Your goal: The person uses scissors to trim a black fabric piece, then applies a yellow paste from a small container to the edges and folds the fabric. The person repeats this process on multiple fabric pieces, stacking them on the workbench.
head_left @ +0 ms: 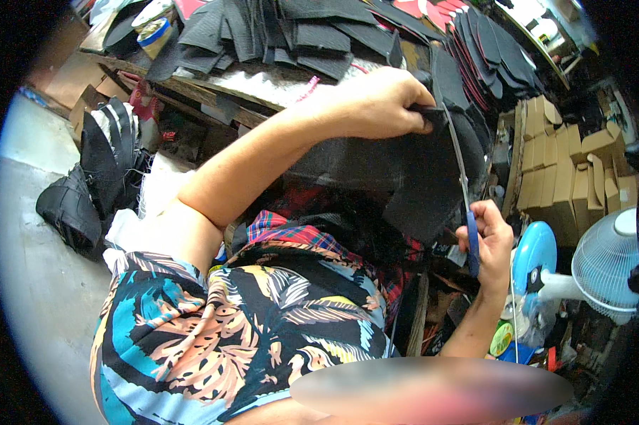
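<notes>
Right hand (491,234) is clamped around the long metal scissors with blue handles (473,248), and left hand (397,106) pinches the upper edge of a flat, black, cloth-like sheet (429,191), which hangs beside the scissors. I judge that the cutting of this sheet is not finished; how much is left, I cannot tell. Many flat black pieces (323,37), perhaps already cut, lie piled on the white-covered wooden table (262,78) beyond

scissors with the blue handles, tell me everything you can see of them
The scissors have long, slim, silvery, metal-looking blades and blue handles, plastic by their look. The right hand grips the handles; the blades point up the picture, leaning left, across black sheet material. How far they are open is unclear.
</notes>
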### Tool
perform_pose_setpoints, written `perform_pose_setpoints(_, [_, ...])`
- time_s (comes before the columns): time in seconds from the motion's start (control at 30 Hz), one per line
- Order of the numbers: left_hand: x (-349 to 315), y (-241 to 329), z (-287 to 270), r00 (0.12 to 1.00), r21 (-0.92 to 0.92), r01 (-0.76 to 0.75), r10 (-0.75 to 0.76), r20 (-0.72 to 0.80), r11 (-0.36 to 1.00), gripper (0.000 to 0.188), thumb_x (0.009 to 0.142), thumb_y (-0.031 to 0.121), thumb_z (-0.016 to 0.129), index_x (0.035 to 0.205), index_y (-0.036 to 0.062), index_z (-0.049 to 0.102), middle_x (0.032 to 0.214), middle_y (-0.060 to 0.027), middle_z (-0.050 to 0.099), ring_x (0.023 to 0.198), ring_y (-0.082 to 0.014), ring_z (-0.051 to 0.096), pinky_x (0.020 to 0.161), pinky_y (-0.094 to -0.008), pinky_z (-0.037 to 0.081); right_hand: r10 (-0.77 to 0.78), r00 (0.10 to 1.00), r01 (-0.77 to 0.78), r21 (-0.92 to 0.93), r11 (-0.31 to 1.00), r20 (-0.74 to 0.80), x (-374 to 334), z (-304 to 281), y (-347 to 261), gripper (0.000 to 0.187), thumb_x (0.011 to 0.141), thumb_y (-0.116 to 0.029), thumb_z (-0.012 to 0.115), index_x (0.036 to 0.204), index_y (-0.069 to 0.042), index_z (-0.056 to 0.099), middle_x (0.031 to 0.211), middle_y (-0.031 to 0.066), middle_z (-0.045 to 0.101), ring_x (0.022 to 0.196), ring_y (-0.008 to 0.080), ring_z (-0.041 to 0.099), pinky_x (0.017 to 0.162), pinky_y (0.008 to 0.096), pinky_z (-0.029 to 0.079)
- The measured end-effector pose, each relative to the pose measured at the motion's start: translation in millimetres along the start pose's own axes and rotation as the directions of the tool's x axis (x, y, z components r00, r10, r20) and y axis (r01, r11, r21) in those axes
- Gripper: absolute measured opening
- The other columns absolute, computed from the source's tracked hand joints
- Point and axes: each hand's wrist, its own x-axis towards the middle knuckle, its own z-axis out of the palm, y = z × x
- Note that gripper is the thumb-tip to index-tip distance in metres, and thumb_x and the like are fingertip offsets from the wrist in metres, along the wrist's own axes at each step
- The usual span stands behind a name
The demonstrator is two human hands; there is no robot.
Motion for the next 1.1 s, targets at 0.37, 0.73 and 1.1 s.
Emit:
perform_pose_setpoints(0.37, [-6.1,-11.5,-9.9,0.987,-0.383,0.158,-0.135,0.088,0.910,0.033,0.088,0.016,0.068,0.115,-0.0037,0.069,0.099,0.0034,0.070,0.091,-0.0063,0.057,0.087,-0.0245,0.046,-0.053,0.975,-0.051,0.447,0.893,0.217,20.0,12.1,3.5,0.068,0.077,-0.059,0.080,0.099,0.001,0.057,0.069,0.0026,0.058,0.055,0.0112,0.058,0.050,0.0219,0.043])
perform_pose_setpoints(0.73, [-3.6,-16.3,-10.2,0.982,-0.334,0.186,-0.161,0.101,0.924,0.033,0.088,0.013,0.066,0.116,-0.0048,0.069,0.105,0.0003,0.071,0.095,-0.0074,0.059,0.091,-0.0236,0.046,-0.053,0.974,-0.045,0.415,0.909,0.222,27.9,6.7,14.1,0.036,0.087,-0.021,0.077,0.105,0.002,0.056,0.073,0.0005,0.055,0.053,0.0093,0.055,0.048,0.0204,0.040])
perform_pose_setpoints(1.1, [33.4,-66.8,-125.0,0.799,0.186,0.280,-0.121,-0.589,0.942,0.041,0.085,0.024,0.071,0.120,0.0038,0.066,0.105,-0.0121,0.068,0.097,-0.0227,0.063,0.085,-0.0354,0.050,-0.086,0.962,0.205,0.476,0.855,-0.259,38.0,-1.8,33.9,0.054,0.093,-0.052,0.065,0.103,0.000,0.057,0.068,0.0036,0.056,0.053,0.0117,0.055,0.048,0.0236,0.046])
